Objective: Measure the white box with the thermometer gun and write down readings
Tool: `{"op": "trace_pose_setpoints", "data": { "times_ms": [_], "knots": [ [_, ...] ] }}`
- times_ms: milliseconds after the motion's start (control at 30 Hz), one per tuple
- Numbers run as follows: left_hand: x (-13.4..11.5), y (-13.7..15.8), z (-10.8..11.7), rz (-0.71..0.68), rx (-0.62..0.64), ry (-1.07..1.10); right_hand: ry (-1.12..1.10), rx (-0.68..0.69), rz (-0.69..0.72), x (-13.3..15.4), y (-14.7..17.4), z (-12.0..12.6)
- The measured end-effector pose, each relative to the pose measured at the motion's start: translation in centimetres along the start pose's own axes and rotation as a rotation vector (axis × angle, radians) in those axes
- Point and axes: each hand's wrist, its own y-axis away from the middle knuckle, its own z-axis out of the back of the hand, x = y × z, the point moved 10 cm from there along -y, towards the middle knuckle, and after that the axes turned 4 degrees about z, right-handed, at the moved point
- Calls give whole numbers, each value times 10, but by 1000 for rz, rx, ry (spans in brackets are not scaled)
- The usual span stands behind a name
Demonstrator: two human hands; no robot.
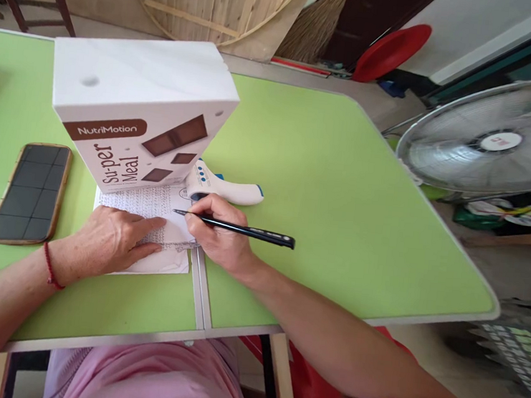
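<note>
In my right hand (222, 232) is a black pen (253, 231), pinched near its tip, which points left over the paper. My left hand (115, 241) lies flat on the written sheets (152, 204), fingers stretched toward the pen. Rows of small handwriting cover the top sheet; part of it is hidden under my fingers. Just behind the paper stands a white NutriMotion box (147, 106), upright. A white infrared thermometer (229, 189) with blue parts lies right of the box, just beyond my right hand.
A smartphone (31, 192) in a worn case lies left on the green folding table (332, 187). The table's metal seam (200, 286) runs beside the paper. Beyond the right edge stands a fan (491, 139). A red basin (392, 51) and a broom (317, 22) are behind.
</note>
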Motion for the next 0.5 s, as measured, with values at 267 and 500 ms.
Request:
{"op": "trace_pose_setpoints", "data": {
  "times_ms": [267, 500],
  "knots": [
    [-3, 0, 6, -52, -71, 21, 218, -99, 333, 41, 3, 28],
    [22, 26, 83, 210, -699, 250, 596, 43, 430, 39, 2, 27]
  ]
}}
